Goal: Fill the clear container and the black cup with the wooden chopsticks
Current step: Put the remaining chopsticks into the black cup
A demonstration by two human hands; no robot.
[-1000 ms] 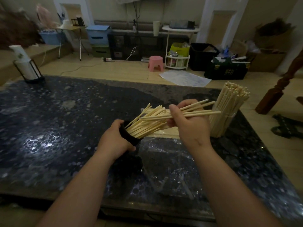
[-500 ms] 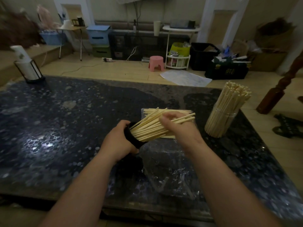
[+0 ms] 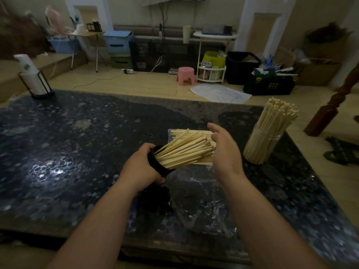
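The left hand (image 3: pixel 140 168) is wrapped tight round the black cup (image 3: pixel 160 167), just below the centre of the frame, and the cup is tipped hard over so its mouth points right. A thick sheaf of wooden chopsticks (image 3: pixel 184 150) juts out of it, ends ragged. The right hand (image 3: pixel 223 152) is flat and relaxed, holding nothing, palm facing the stick ends. Whether it touches them cannot be told from here.

The job in hand looks like seating this bundle. That calls for a flat palm square against the ends and a firm, even push along the line of the sticks. The left hand should brace the cup so it does not slide back. Tilting the mouth up a little would let the sticks drop in rather than spill.

Just behind, loose chopsticks (image 3: pixel 179 133) lie on a clear wrapper (image 3: pixel 194 193) spread over the dark speckled table (image 3: pixel 77 144), stock for topping up if the cup has room. At the right of the frame the clear container (image 3: pixel 262 146) stands packed, its sticks fanning above the rim. That half looks done.
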